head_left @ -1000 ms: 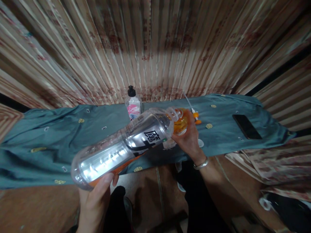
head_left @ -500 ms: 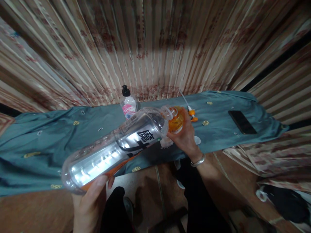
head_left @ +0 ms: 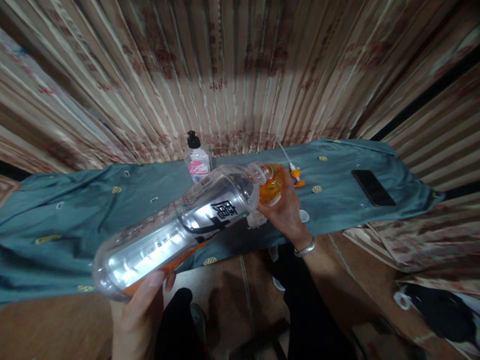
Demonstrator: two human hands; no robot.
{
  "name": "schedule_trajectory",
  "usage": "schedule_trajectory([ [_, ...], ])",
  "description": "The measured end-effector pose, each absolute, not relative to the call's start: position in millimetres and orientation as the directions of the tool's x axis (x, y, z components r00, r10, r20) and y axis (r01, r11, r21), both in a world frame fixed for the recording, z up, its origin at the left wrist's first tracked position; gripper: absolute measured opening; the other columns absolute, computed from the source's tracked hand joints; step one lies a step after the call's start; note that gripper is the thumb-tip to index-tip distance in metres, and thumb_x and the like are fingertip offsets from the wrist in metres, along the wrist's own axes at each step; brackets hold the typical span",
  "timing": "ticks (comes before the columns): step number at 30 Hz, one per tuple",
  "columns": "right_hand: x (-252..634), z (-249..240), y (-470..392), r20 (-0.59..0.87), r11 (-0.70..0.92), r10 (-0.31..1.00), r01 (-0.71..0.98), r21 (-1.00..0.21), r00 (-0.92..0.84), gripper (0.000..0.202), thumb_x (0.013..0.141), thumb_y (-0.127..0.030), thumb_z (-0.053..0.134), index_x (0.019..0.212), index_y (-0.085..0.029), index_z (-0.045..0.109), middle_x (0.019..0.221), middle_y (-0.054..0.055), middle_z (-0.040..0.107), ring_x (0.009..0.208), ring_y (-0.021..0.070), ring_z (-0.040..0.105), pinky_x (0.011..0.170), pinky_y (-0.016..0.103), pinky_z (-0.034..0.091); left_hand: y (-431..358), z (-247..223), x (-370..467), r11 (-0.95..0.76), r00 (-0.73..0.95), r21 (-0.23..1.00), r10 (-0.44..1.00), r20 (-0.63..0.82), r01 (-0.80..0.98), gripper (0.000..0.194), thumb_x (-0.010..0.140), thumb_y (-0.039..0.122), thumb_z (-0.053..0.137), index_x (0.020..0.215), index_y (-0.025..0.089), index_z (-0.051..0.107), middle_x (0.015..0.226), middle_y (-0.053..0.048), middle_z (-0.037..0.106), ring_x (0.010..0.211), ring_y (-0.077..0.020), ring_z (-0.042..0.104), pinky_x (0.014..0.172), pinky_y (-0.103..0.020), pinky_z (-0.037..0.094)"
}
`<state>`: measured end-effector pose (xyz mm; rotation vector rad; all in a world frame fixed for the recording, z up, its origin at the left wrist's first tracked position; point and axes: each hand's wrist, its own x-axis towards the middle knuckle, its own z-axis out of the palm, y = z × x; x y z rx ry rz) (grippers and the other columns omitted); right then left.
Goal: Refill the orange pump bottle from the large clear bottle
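Observation:
My left hand is closed round the base end of a large clear plastic bottle with a silver label and dark characters. The bottle lies tilted, its neck pointing up and right, with some orange showing along its underside. My right hand, a silver bracelet at its wrist, is closed on a smaller bottle of orange liquid. The two bottle mouths meet or nearly touch; the exact contact is hard to make out. Beyond my right hand an orange and white pump head with a clear tube lies on the cloth.
A pump bottle with a pink label and black top stands at the back. On the right of the teal cloth lies a black phone. A pale round cap sits near my right wrist. Pleated curtains hang behind.
Almost nothing differs. Both bottles stay mouth to mouth, and the base of the large bottle has shifted very slightly left.

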<state>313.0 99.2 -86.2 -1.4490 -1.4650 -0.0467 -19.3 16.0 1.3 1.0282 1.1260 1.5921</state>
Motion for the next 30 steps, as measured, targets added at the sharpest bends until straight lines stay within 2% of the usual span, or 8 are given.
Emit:
schedule_trajectory([
  [8,313,-87,99,0.643,0.278,0.732,0.763,-0.584,0.226,0.124,0.083,-0.054,0.099,0.184,-0.027,0.032,0.174,0.021,0.064,0.161,0.0437,0.066,0.134,0.068,0.058,16,1,-18,-0.148,-0.254,0.961,0.963,0.087,-0.234,0.056,0.069,0.037,0.106,0.12,0.026,0.083,0.108,-0.008,0.085,0.069,-0.0203,0.068,0.04,-0.025,0.051],
  [13,314,-86,98,0.638,0.272,0.734,0.761,-0.589,0.232,0.12,0.085,-0.058,0.097,0.181,-0.027,0.033,0.173,0.021,0.065,0.161,0.0432,0.066,0.134,0.068,0.058,13,7,-10,-0.154,-0.282,0.959,0.956,0.084,-0.237,0.055,0.071,0.037,0.107,0.119,0.027,0.084,0.106,-0.006,0.085,0.067,-0.0173,0.065,0.042,-0.024,0.051],
  [17,312,-87,99,0.635,0.263,0.737,0.768,-0.584,0.231,0.123,0.083,-0.056,0.099,0.182,-0.026,0.031,0.174,0.022,0.064,0.161,0.0435,0.066,0.134,0.068,0.058,18,2,-17,-0.169,-0.267,0.96,0.958,0.107,-0.221,0.059,0.066,0.039,0.108,0.119,0.027,0.085,0.101,-0.008,0.085,0.065,-0.0202,0.067,0.037,-0.025,0.047],
  [20,312,-88,99,0.654,0.269,0.722,0.777,-0.568,0.228,0.124,0.082,-0.053,0.099,0.182,-0.025,0.031,0.172,0.022,0.065,0.16,0.0437,0.067,0.134,0.068,0.058,18,0,-19,-0.148,-0.289,0.963,0.954,0.078,-0.227,0.058,0.066,0.038,0.107,0.119,0.028,0.086,0.103,-0.008,0.084,0.065,-0.0199,0.066,0.039,-0.026,0.049],
  [23,312,-88,100,0.663,0.269,0.714,0.785,-0.558,0.226,0.123,0.082,-0.051,0.098,0.182,-0.025,0.032,0.171,0.022,0.066,0.16,0.0437,0.067,0.133,0.067,0.059,15,6,-11,-0.144,-0.301,0.963,0.951,0.071,-0.228,0.06,0.063,0.04,0.109,0.117,0.028,0.086,0.103,-0.007,0.083,0.066,-0.0192,0.065,0.038,-0.024,0.046],
  [27,312,-87,100,0.668,0.261,0.709,0.797,-0.545,0.225,0.124,0.082,-0.054,0.098,0.182,-0.026,0.03,0.171,0.021,0.065,0.159,0.0441,0.068,0.132,0.068,0.06,11,13,1,-0.126,-0.342,0.964,0.939,0.039,-0.236,0.052,0.07,0.041,0.107,0.115,0.027,0.086,0.107,-0.006,0.083,0.071,-0.0171,0.061,0.043,-0.023,0.048],
  [30,312,-87,99,0.661,0.259,0.716,0.794,-0.551,0.226,0.123,0.083,-0.054,0.096,0.183,-0.026,0.03,0.172,0.021,0.065,0.16,0.044,0.067,0.132,0.068,0.06,12,10,-3,-0.125,-0.317,0.96,0.948,0.04,-0.25,0.059,0.064,0.041,0.11,0.116,0.028,0.085,0.105,-0.006,0.082,0.066,-0.017,0.062,0.041,-0.024,0.046],
])
